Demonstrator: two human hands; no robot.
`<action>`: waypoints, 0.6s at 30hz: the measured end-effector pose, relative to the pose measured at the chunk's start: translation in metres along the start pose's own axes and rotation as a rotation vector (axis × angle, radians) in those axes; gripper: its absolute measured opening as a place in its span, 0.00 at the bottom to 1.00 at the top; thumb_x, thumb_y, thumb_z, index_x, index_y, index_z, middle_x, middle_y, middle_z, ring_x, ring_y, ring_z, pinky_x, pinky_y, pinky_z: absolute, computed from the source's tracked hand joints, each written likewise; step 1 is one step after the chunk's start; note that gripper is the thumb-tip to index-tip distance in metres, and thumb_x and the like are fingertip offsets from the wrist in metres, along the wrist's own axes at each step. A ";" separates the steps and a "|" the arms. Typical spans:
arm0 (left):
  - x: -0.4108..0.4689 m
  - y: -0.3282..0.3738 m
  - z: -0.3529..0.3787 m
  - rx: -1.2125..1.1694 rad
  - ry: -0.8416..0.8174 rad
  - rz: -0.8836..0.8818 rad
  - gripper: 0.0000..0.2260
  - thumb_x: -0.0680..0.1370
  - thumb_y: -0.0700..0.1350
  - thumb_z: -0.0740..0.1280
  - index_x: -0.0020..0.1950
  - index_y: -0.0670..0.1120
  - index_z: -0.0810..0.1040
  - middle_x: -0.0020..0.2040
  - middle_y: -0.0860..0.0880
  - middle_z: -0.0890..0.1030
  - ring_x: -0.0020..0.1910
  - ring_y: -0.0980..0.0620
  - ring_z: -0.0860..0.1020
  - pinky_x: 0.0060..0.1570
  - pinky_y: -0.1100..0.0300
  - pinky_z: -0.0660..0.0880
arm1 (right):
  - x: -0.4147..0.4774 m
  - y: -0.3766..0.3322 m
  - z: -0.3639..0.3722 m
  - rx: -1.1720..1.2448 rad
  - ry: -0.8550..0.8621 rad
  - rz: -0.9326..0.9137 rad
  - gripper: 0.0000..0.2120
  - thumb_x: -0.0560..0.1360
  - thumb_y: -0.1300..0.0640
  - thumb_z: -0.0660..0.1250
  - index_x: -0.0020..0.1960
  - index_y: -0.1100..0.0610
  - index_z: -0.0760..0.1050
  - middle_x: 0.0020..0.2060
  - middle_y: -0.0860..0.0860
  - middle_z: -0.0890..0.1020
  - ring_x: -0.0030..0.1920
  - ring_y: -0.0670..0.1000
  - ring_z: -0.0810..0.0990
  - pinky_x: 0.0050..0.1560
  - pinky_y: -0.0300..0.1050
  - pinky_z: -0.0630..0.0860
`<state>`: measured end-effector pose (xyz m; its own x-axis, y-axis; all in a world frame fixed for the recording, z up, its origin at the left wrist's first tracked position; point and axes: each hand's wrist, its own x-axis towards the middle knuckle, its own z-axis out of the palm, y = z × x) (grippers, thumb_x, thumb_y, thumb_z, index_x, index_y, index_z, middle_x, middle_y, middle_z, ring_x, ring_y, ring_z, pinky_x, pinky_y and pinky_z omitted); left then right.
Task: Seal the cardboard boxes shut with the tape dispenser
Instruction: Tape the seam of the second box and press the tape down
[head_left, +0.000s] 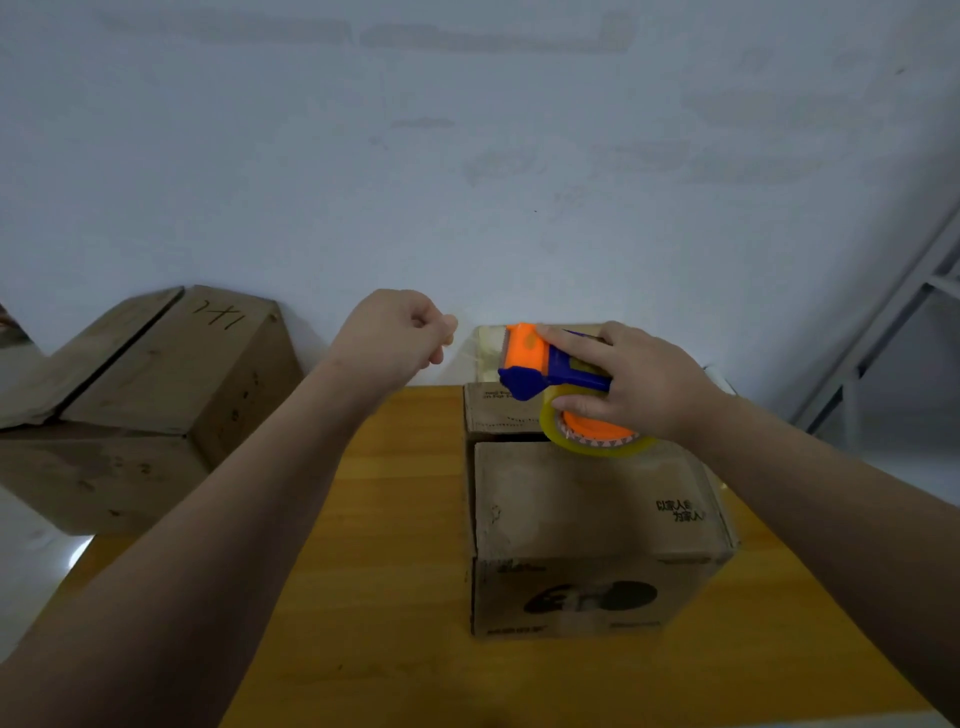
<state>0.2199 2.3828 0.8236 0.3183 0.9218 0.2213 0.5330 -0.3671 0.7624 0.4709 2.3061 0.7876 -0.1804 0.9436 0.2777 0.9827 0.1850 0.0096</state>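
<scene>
The right hand (639, 384) is gripping the tape dispenser (540, 364), with the fingers wrapped over its blue body and the thumb tucked under against the tape roll (592, 441). It is holding the tool just above the far part of the cardboard box (587, 499), orange cutter end pointing left. The box is sitting on the table (374, 519) toward its right edge and far side, and its top flaps are lying down. A dark gap is showing between them, running left to right.

The left hand (395, 338) is hanging in the air above the table's far edge, left of the dispenser and apart from it. Its fingers are curled tight with the thumb pressing on the forefinger. It appears to be pinching the free end of a faint, clear tape strip (467, 358) stretching back to the cutter, though the film is hard to make out.

That stretched length is lying left to right, roughly parallel to the flap gap but above and slightly beyond it. So the coming move is probably calling for both hands to bring the strip down and toward the person, onto that seam.

2 larger boxes (156, 374) are standing beyond the table's left edge.
</scene>
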 end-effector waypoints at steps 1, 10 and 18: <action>0.002 -0.002 -0.003 -0.026 0.002 -0.033 0.10 0.79 0.47 0.64 0.40 0.47 0.79 0.33 0.52 0.78 0.33 0.55 0.74 0.35 0.63 0.71 | -0.001 -0.001 0.001 -0.001 0.008 -0.021 0.36 0.66 0.26 0.46 0.72 0.33 0.43 0.50 0.52 0.73 0.45 0.49 0.70 0.42 0.43 0.69; 0.001 -0.025 -0.015 -0.109 -0.011 -0.139 0.11 0.79 0.45 0.64 0.40 0.43 0.79 0.33 0.49 0.76 0.32 0.54 0.72 0.33 0.64 0.70 | -0.014 0.002 0.013 -0.119 -0.094 -0.086 0.33 0.67 0.26 0.40 0.69 0.31 0.35 0.50 0.53 0.71 0.45 0.50 0.69 0.42 0.42 0.65; -0.010 -0.073 0.015 -0.386 0.011 -0.339 0.08 0.78 0.42 0.66 0.43 0.38 0.80 0.32 0.48 0.74 0.29 0.54 0.70 0.24 0.68 0.69 | 0.001 0.007 -0.004 -0.309 -0.109 -0.141 0.33 0.72 0.30 0.51 0.75 0.34 0.49 0.50 0.52 0.72 0.48 0.52 0.72 0.41 0.43 0.61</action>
<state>0.1895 2.3987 0.7565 0.1689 0.9830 -0.0724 0.2757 0.0234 0.9610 0.4774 2.3076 0.7917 -0.3022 0.9415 0.1491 0.9111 0.2393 0.3356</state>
